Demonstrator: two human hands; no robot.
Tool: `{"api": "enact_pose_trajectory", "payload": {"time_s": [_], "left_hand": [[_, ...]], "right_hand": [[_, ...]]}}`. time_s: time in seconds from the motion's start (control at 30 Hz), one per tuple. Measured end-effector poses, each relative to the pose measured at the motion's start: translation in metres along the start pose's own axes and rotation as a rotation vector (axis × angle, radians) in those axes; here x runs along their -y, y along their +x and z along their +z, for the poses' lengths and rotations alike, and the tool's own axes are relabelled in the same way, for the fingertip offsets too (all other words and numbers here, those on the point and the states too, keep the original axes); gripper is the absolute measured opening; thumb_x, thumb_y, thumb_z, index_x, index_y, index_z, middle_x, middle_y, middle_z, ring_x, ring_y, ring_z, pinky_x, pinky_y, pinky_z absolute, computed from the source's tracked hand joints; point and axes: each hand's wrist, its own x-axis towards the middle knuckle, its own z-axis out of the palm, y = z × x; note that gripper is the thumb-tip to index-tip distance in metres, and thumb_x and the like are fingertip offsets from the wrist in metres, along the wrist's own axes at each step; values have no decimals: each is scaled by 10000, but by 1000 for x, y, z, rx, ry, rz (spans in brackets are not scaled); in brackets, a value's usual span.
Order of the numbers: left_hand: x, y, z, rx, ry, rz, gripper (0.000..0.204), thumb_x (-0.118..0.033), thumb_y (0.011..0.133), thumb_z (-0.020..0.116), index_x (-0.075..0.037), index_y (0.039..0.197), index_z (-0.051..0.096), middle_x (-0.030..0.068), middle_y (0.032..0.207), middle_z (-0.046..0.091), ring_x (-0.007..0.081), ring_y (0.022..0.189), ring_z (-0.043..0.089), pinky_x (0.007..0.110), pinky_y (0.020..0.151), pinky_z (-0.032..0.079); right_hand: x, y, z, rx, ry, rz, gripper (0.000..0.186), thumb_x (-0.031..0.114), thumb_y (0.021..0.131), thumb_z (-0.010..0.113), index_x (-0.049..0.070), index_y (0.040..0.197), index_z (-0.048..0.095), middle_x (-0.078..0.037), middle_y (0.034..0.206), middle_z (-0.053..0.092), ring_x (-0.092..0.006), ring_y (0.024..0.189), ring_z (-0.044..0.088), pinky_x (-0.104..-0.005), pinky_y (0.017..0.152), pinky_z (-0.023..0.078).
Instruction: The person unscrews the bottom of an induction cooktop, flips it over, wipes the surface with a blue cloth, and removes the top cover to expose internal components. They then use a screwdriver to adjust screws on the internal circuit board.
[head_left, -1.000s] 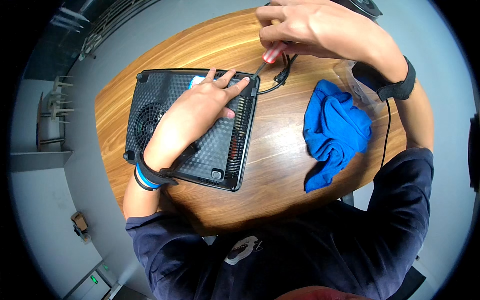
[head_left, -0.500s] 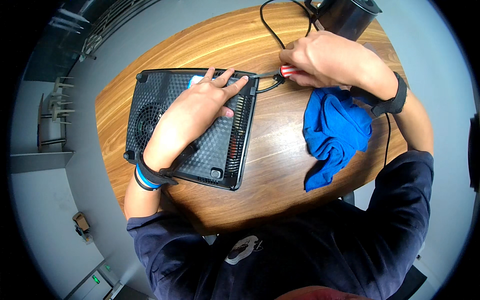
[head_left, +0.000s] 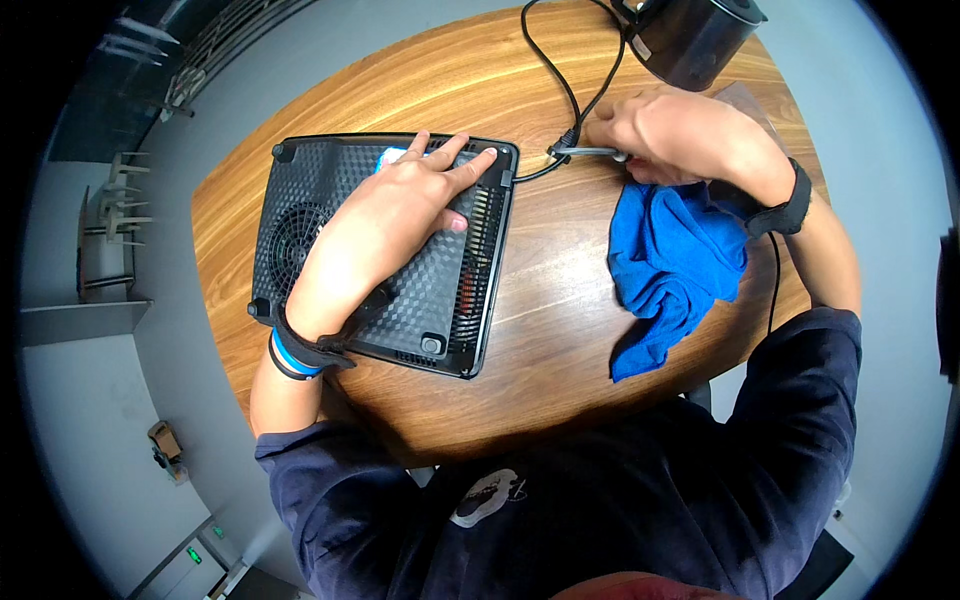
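Note:
A black induction cooker (head_left: pixel 410 300) lies upside down on the wooden table, its round fan grille, slotted vents and corner feet facing up. My left hand (head_left: pixel 405 200) rests flat on its textured underside, fingers spread toward the far right corner and partly covering a blue-and-white label. To the right of the cooker, my right hand (head_left: pixel 665 135) is closed around a screwdriver (head_left: pixel 588 151). The metal shaft points left over the black power cord (head_left: pixel 545 172), apart from the cooker; the handle is mostly hidden in my fingers.
A crumpled blue cloth (head_left: pixel 670 265) lies right of the cooker, just below my right hand. A black kettle (head_left: pixel 695 40) stands at the far right of the table (head_left: pixel 545 330). The cord loops across the far side. Pale stools (head_left: pixel 122 210) are off to the left.
My right hand has drawn the screwdriver to the right, and its tip has left the cooker's far right corner. My left hand stays in place on the cooker.

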Motion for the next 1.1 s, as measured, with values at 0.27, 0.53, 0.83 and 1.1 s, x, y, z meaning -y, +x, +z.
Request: {"api": "enact_pose_trajectory", "payload": {"time_s": [0.27, 0.53, 0.83, 1.1], "left_hand": [[4, 8, -13, -94, -118, 29, 497, -129, 973, 743, -85, 1463, 673, 162, 1518, 664, 444, 1329, 658, 503, 1072, 580], [6, 20, -13, -228, -135, 40, 200, -107, 942, 787, -9, 1100, 712, 156, 1078, 697, 407, 1057, 702, 496, 886, 583], [0, 24, -13, -290, -39, 89, 117, 13, 893, 746, 21, 984, 672, 172, 998, 686, 389, 1016, 707, 477, 846, 605], [-5, 21, -19, -287, -28, 59, 162, 17, 890, 757, 7, 1029, 675, 176, 1029, 688, 408, 1017, 703, 489, 836, 595]], "right_hand": [[-1, 15, 42, -34, -4, -184, 520, 119, 919, 801, 43, 1420, 685, -157, 1273, 735, -368, 1138, 750, -445, 982, 616], [16, 12, 35, 25, 32, -140, 458, 121, 964, 746, 23, 1407, 684, -157, 1328, 738, -368, 1191, 741, -434, 1016, 610], [17, 15, 53, -66, 42, -125, 399, 108, 972, 705, 13, 1359, 681, -169, 1176, 771, -363, 1099, 766, -434, 937, 625], [10, 12, 58, -49, 119, -136, 498, 142, 985, 720, 10, 1459, 648, -185, 1094, 776, -394, 1065, 763, -463, 883, 624]]}}
